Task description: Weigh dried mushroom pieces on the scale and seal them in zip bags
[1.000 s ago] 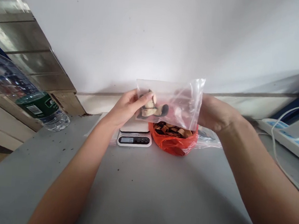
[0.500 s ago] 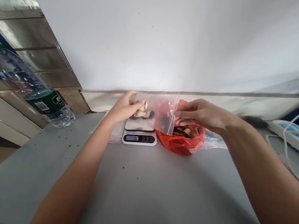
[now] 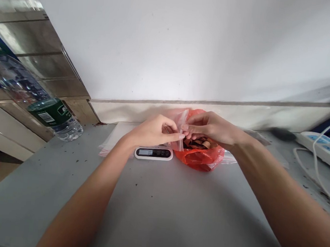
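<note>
My left hand (image 3: 155, 132) is closed at the mouth of a clear zip bag (image 3: 183, 119), thumb along its edge. The fingertips of my right hand (image 3: 210, 128) pinch the same edge from the other side. Most of the zip bag and its contents are hidden behind my left hand. Just below that hand the front of a white kitchen scale (image 3: 153, 158) shows, with a lit display; its plate is mostly covered. Under my right hand an open red plastic bag (image 3: 200, 162) holds brown and pale dried slices (image 3: 206, 144).
Flat clear bags (image 3: 115, 138) lie left of the scale, and more clear plastic (image 3: 229, 158) lies right of the red bag. A large water bottle (image 3: 47, 110) leans at the left. A white power strip (image 3: 323, 147) with a cable (image 3: 316, 166) is at the right. Dark crumbs dot the grey table (image 3: 157, 222).
My left hand has moved right from the lower part of the zip bag to its mouth, close to my right hand. My right hand has shifted slightly left. The slices in the zip bag are now hidden.
</note>
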`<state>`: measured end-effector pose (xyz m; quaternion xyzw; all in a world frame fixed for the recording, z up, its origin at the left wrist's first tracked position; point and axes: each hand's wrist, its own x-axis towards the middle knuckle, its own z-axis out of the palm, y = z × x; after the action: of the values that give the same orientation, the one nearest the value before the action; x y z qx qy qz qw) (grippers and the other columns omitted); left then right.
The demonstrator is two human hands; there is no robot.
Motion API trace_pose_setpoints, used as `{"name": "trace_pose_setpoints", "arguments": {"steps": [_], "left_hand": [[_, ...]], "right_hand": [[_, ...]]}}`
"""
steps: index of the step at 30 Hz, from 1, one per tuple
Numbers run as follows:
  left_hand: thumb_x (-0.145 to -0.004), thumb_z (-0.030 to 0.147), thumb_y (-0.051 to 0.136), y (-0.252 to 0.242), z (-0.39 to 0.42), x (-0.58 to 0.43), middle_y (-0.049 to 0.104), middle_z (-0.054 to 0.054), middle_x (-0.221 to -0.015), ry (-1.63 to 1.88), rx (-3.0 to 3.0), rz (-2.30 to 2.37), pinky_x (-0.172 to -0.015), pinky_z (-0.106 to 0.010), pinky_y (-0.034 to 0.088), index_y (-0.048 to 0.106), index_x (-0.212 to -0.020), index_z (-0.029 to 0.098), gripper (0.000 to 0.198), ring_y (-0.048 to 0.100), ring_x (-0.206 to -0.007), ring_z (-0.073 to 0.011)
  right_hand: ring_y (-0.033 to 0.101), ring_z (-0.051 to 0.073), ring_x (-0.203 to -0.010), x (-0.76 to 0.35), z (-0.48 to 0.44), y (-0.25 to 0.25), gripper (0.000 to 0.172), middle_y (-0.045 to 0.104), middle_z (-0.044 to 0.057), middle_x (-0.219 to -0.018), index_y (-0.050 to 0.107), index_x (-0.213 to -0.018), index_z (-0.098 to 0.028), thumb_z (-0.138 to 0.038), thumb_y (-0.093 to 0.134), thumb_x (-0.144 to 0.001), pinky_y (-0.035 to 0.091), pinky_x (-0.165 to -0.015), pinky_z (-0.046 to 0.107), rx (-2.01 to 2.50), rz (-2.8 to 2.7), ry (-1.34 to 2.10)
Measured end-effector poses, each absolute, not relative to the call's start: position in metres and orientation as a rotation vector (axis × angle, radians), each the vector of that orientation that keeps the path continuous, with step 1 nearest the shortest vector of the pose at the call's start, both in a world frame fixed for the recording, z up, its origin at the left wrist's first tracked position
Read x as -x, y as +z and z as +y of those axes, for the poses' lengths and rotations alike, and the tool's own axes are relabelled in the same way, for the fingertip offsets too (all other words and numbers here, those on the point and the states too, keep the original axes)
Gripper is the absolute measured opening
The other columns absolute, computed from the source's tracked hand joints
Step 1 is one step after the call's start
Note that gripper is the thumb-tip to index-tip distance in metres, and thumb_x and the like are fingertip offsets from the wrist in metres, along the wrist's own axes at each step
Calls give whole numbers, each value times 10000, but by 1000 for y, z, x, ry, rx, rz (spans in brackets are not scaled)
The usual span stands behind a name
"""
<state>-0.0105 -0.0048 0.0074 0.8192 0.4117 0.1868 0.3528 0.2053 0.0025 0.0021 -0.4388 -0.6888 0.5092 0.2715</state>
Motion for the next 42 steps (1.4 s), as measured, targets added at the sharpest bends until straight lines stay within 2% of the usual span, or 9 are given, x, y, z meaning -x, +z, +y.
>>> {"name": "trace_pose_setpoints", "arguments": {"steps": [4, 9, 13, 18, 21, 27, 34, 38, 42], "left_hand": [[-917, 366, 659, 8, -3, 14, 703, 4, -695, 446, -2108, 1037, -574, -255, 402, 788, -807, 190, 244, 579, -612, -131], [-895, 254, 632, 10, -5, 13, 733, -12, -689, 432, -2077, 1035, -579, -244, 431, 805, -752, 188, 235, 630, -637, -141], [-849, 149, 576, 10, -7, 11, 744, -14, -671, 447, -2055, 1044, -600, -236, 473, 800, -671, 199, 291, 655, -647, -143], [-826, 138, 559, 8, -8, 10, 783, -21, -719, 423, -1985, 1014, -648, -236, 510, 789, -636, 216, 308, 680, -693, -151], [-824, 154, 565, 6, -8, 10, 743, -16, -684, 428, -2027, 1047, -585, -242, 458, 787, -655, 208, 285, 633, -634, -141], [-779, 170, 565, 4, -6, 12, 455, 42, -517, 550, -2189, 1129, -476, -278, 229, 623, -538, 186, 248, 329, -493, -96], [-747, 178, 568, 7, -9, 9, 404, 51, -509, 483, -2207, 1162, -468, -286, 185, 558, -529, 192, 218, 291, -483, -92], [-716, 151, 562, 11, -9, 10, 310, 67, -487, 542, -2209, 1204, -492, -289, 159, 477, -457, 201, 278, 235, -484, -83], [-707, 183, 551, 18, -6, 21, 466, 34, -491, 727, -2160, 1359, -498, -289, 218, 565, -471, 202, 238, 342, -483, -99]], "right_hand": [[421, 98, -534, -206, 6, -2, 431, 516, -23, -568, 692, -624, -170, -560, 868, -676, 313, -475, 262, 1063, -1927, 1358], [294, 74, -494, -206, 9, -8, 476, 408, -62, -546, 721, -671, -169, -630, 829, -722, 200, -447, 266, 1061, -1985, 1334], [311, 84, -519, -202, 5, -4, 479, 427, -48, -547, 676, -605, -178, -616, 821, -732, 208, -473, 277, 1036, -1993, 1307], [326, 89, -506, -198, 1, 0, 414, 439, -50, -544, 670, -621, -187, -556, 808, -749, 217, -473, 283, 1016, -2021, 1301], [327, 89, -513, -199, 1, 0, 381, 426, -54, -552, 664, -633, -187, -515, 771, -793, 239, -490, 285, 1005, -2062, 1264], [379, 99, -553, -200, 3, -3, 422, 481, -36, -619, 682, -690, -185, -574, 716, -849, 291, -524, 292, 966, -2135, 1171], [475, 131, -623, -196, 0, -2, 392, 638, 25, -770, 740, -754, -188, -552, 662, -876, 367, -586, 319, 1018, -2207, 1072], [446, 127, -607, -193, -5, 4, 320, 587, 18, -730, 645, -597, -197, -416, 672, -828, 334, -565, 319, 1124, -2135, 994], [340, 110, -532, -192, -6, 4, 454, 420, -6, -599, 462, -486, -212, -414, 714, -805, 291, -504, 311, 1406, -1984, 841]]}}
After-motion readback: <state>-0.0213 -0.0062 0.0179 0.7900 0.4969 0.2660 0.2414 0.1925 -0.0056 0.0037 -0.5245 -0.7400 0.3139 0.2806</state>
